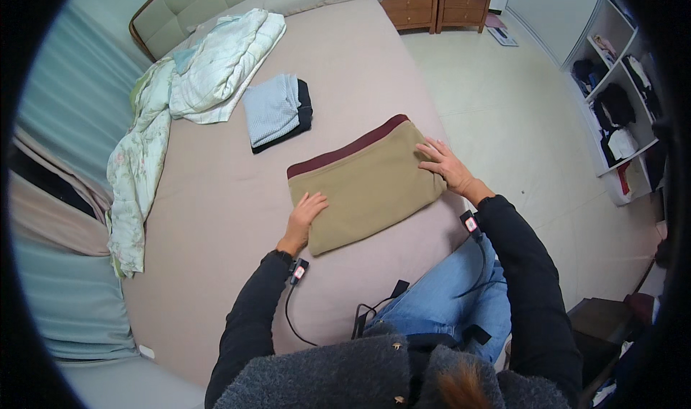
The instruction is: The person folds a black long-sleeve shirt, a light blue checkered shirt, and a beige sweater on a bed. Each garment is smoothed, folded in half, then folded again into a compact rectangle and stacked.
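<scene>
A folded khaki garment (pixel 374 186) with a dark maroon band along its far edge lies flat on the bed, near its right side. My left hand (pixel 306 218) rests on the garment's left edge, fingers stretched over the cloth. At the opposite end, my right hand (pixel 448 168) lies on the right edge with its fingers spread. Neither hand grips the fabric visibly. Beyond the garment, a folded light blue-grey patterned cloth (pixel 272 110) sits on top of a folded black cloth (pixel 306 110).
A rumpled floral quilt (pixel 216 67) spreads over the bed's (pixel 209 214) far left. Teal curtains (pixel 72 85) hang at the left. Wooden nightstands (pixel 410 6) stand at the back, and open shelves (pixel 612 70) with clothes at the right. Thin cables (pixel 288 315) run from devices near my wrists.
</scene>
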Tool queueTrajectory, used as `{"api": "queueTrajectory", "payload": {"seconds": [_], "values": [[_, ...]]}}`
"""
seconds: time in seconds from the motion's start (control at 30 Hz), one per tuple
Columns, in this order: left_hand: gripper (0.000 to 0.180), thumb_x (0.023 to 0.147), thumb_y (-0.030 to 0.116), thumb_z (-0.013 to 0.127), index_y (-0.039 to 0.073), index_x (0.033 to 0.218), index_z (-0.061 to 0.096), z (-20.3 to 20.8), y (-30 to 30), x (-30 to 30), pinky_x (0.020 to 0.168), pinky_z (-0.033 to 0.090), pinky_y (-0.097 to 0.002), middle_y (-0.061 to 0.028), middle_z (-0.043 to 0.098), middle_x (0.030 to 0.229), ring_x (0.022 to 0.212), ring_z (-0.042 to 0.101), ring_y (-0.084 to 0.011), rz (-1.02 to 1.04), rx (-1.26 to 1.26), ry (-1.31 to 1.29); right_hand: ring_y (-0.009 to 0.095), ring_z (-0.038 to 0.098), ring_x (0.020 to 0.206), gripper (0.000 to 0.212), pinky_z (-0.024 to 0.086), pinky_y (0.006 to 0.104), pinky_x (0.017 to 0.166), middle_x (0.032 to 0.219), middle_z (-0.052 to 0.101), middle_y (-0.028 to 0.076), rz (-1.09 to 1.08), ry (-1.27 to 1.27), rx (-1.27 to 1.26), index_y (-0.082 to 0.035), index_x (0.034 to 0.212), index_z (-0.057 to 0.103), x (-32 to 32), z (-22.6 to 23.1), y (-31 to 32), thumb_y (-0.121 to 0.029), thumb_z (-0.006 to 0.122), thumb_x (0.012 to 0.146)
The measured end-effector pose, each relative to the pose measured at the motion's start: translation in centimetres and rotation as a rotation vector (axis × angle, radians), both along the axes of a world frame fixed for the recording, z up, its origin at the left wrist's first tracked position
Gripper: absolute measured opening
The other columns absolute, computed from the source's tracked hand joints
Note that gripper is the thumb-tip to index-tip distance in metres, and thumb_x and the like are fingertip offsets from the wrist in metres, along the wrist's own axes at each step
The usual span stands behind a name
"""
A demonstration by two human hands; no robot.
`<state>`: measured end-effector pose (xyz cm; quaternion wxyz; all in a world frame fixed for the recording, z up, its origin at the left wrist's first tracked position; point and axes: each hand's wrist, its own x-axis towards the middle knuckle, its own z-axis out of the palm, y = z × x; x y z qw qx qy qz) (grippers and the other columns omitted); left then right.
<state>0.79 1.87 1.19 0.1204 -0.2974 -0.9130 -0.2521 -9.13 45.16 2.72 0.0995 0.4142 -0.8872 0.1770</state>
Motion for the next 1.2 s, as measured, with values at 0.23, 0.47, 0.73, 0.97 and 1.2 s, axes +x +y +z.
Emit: {"api": "queueTrajectory", "payload": {"seconds": [0.23,0.47,0.73,0.97,1.2], "values": [[0.03,0.088,0.013,0.066,-0.003,0.112,0.061,11.0,-0.6,0.5,0.089,0.05,-0.0341,-0.0106,0.068,0.105,0.1,0.064,-0.0188,0.412,0.691,-0.171,0.029,0.048,0.126,0.008,0.033,0.0502,0.109,0.111,0.065,0.006,0.018,-0.273,-0.477,-0.01,0.076,0.064,-1.5,9.3,0.5,-0.014,0.071,0.075],[0.04,0.088,0.013,0.066,-0.008,0.12,0.055,15.6,1.3,1.3,0.079,0.055,-0.0331,-0.0135,0.067,0.108,0.088,0.068,-0.0209,0.489,1.221,-0.728,0.012,0.058,0.073,0.016,0.047,0.0279,0.064,0.082,0.062,0.0,-0.444,-1.232,-1.132,-0.007,0.091,0.063,-2.7,9.5,1.9,-0.021,0.057,0.093],[0.052,0.087,0.02,0.071,-0.007,0.126,0.05,0.7,-0.7,0.4,0.085,0.054,-0.0344,-0.017,0.065,0.114,0.098,0.066,-0.0235,0.729,1.046,-0.904,0.019,0.066,0.078,0.058,0.051,0.0325,0.072,0.111,0.064,0.01,-0.787,-1.541,-1.227,-0.011,0.13,0.046,2.7,-4.3,0.8,-0.055,0.057,0.094],[0.073,0.079,0.014,0.078,-0.006,0.138,0.039,1.1,0.5,0.7,0.093,0.051,-0.038,-0.02,0.061,0.122,0.111,0.061,-0.0293,0.768,0.853,-0.854,0.023,0.059,0.104,0.065,0.05,0.0323,0.085,0.116,0.058,0.017,-0.728,-0.957,-0.725,-0.001,0.13,0.043,4.4,-3.0,-3.8,-0.018,0.075,0.077],[0.062,0.087,0.011,0.062,0.003,0.145,0.041,1.6,5.0,0.3,0.114,0.031,-0.049,-0.0229,0.044,0.145,0.137,0.038,-0.0396,0.653,-0.021,-0.06,0.046,0.046,0.122,0.055,0.036,0.0495,0.107,0.129,0.049,0.03,-0.749,0.02,-0.229,0.006,0.132,0.047,6.1,-0.9,-10.6,-0.005,0.061,0.08]]}}
